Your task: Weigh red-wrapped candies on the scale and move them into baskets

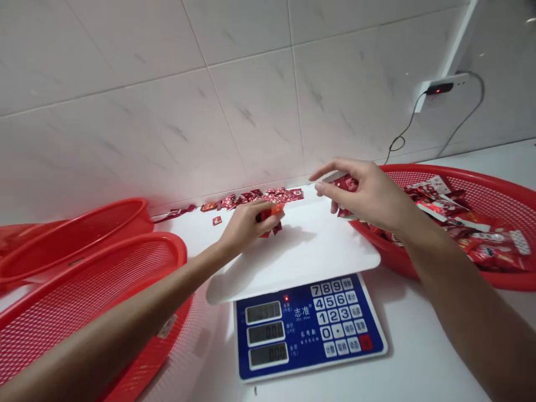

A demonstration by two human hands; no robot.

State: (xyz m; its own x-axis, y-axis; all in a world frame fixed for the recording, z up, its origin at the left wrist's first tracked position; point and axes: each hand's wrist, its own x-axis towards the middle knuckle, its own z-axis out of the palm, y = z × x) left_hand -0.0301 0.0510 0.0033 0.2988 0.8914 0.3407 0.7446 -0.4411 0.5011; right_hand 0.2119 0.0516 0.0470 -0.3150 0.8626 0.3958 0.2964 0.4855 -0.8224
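My left hand (247,224) is above the left part of the white weighing pan (322,251), its fingers curled around several small red packets (276,229). Over the pan's right back corner, my right hand (360,192) has thumb and index finger apart, while a larger red packet (347,183) is tucked in its palm and lower fingers. Below the pan sits the blue scale panel (312,329) with its keypad and three displays; the digits are hard to read. Right beside it, a red basket (393,262) holds many shiny red packets (494,245).
A row of red packets (268,196) lies along the wall behind the pan, with one small packet (216,220) apart. Two red mesh baskets (167,245) stand at the left. A power strip (441,88) with cables hangs on the tiled wall at right.
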